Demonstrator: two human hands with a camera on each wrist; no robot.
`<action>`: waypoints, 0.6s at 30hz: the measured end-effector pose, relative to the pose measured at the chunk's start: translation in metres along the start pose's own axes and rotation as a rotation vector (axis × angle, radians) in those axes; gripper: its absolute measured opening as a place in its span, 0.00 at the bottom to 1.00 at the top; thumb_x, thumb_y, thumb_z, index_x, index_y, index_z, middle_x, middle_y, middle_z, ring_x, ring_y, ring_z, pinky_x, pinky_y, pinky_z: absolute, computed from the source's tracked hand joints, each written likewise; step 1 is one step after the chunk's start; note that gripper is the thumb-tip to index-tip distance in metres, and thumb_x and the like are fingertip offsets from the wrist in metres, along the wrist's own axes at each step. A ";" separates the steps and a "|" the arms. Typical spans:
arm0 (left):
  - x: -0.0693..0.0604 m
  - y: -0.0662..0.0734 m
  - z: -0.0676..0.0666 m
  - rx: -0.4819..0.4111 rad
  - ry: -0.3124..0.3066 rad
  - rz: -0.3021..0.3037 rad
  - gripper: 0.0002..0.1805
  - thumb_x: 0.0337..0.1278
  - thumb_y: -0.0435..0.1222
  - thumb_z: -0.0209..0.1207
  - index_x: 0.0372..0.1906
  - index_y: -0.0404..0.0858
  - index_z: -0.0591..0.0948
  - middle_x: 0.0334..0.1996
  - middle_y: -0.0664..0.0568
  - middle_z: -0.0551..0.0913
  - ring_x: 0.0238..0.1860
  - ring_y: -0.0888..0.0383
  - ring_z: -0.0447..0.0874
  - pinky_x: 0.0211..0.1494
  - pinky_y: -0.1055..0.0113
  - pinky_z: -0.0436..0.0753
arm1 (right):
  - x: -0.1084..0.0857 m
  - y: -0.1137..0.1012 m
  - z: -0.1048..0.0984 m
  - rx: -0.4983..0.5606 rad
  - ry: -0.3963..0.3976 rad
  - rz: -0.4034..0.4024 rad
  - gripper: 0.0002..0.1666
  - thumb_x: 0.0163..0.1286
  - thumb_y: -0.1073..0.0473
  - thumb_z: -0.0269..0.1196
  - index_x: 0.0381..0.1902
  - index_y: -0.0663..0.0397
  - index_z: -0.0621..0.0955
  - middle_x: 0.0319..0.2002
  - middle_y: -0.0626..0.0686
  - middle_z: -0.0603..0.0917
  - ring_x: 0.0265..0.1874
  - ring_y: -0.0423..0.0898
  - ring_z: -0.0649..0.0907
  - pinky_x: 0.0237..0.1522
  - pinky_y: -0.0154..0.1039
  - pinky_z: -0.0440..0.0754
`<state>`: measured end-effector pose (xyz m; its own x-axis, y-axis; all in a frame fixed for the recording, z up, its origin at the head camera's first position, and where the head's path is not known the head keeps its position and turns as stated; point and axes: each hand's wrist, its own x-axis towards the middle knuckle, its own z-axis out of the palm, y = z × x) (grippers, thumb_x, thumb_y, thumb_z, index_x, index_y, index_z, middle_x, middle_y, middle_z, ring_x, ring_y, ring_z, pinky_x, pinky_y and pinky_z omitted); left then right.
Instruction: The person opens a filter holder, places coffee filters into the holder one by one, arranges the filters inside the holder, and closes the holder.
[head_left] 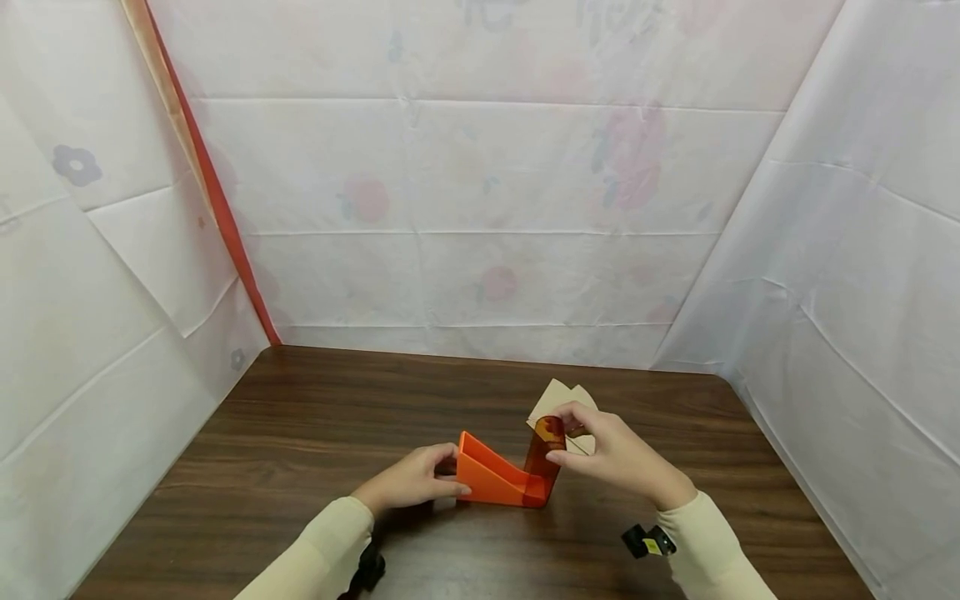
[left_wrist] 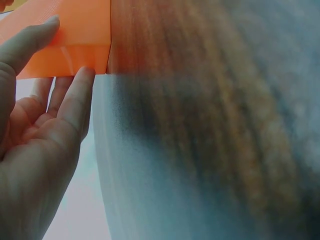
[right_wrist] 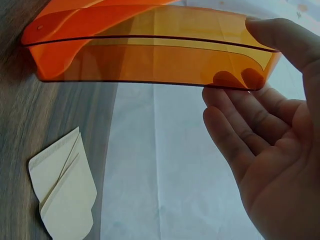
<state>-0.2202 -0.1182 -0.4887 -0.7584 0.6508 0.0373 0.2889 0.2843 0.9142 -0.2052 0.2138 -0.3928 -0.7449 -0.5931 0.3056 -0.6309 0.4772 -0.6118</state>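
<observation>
An orange plastic coffee filter holder (head_left: 487, 479) rests on the table, its see-through amber lid (head_left: 542, 458) swung up and joined to it at the low right end. My left hand (head_left: 412, 477) holds the tall left end; in the left wrist view the thumb lies on one face of the holder (left_wrist: 82, 25) and fingertips touch its end. With my right hand (head_left: 611, 450) I pinch the lid's free end between thumb and fingers. Behind that hand lie several pale paper coffee filters (head_left: 552, 400), partly hidden in the head view but plainly seen in the right wrist view.
The dark wood-grain table (head_left: 337, 400) is bounded by white patterned cloth (head_left: 487, 275) at the back and both sides. An orange-red strip (head_left: 225, 217) runs down the back left corner. Each wrist wears a small dark camera.
</observation>
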 end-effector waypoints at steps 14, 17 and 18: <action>0.000 0.002 -0.002 0.012 -0.007 -0.018 0.16 0.63 0.37 0.67 0.53 0.38 0.78 0.49 0.55 0.83 0.53 0.56 0.82 0.54 0.65 0.80 | -0.019 0.010 -0.016 0.027 -0.012 0.128 0.25 0.65 0.44 0.71 0.56 0.43 0.78 0.43 0.39 0.84 0.43 0.40 0.83 0.43 0.39 0.83; 0.000 0.002 -0.002 0.005 -0.006 -0.019 0.16 0.63 0.36 0.67 0.53 0.38 0.78 0.49 0.55 0.83 0.53 0.56 0.82 0.55 0.65 0.80 | -0.024 0.015 -0.018 -0.004 -0.001 0.126 0.24 0.65 0.43 0.71 0.55 0.41 0.78 0.42 0.37 0.84 0.42 0.39 0.83 0.46 0.40 0.82; 0.000 0.001 -0.001 0.006 -0.006 -0.016 0.16 0.63 0.36 0.67 0.53 0.38 0.78 0.49 0.55 0.83 0.53 0.56 0.82 0.54 0.64 0.80 | -0.026 0.016 -0.019 -0.008 0.000 0.131 0.24 0.65 0.43 0.71 0.55 0.41 0.78 0.42 0.37 0.84 0.42 0.39 0.83 0.46 0.40 0.82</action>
<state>-0.2205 -0.1190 -0.4868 -0.7595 0.6501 0.0209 0.2804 0.2983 0.9124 -0.1998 0.2493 -0.3970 -0.8209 -0.5255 0.2235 -0.5301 0.5556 -0.6406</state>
